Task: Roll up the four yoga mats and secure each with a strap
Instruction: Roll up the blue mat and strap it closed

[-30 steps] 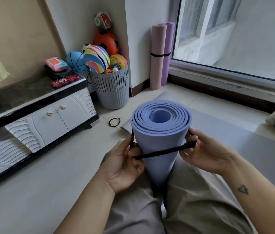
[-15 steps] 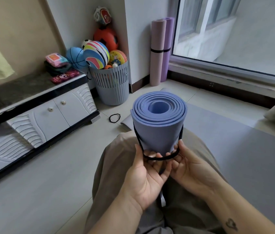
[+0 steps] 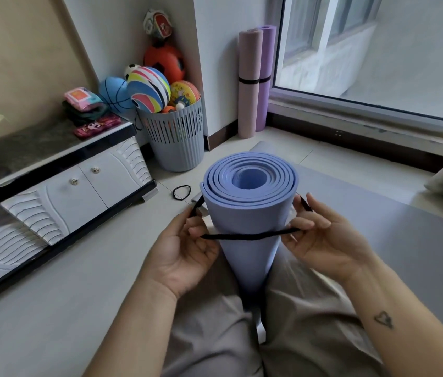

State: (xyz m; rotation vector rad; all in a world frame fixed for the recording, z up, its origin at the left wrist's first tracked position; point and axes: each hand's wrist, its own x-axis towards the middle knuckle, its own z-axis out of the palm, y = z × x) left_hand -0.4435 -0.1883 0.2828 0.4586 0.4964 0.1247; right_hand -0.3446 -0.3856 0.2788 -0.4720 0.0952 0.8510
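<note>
Strap [image 3: 245, 236], black and thin, stretches across the front of the rolled blue mat [image 3: 247, 213], which stands upright at the centre of the frame between the person's knees. The left hand [image 3: 182, 251] pinches the strap's left side and the right hand [image 3: 326, 240] pinches its right side, each close beside the roll. A grey mat [image 3: 405, 240] lies flat at right, a spare band [image 3: 181, 192] lies on the floor at centre left, and a pink roll [image 3: 249, 85] and purple roll [image 3: 265, 77] stand banded at upper centre.
</note>
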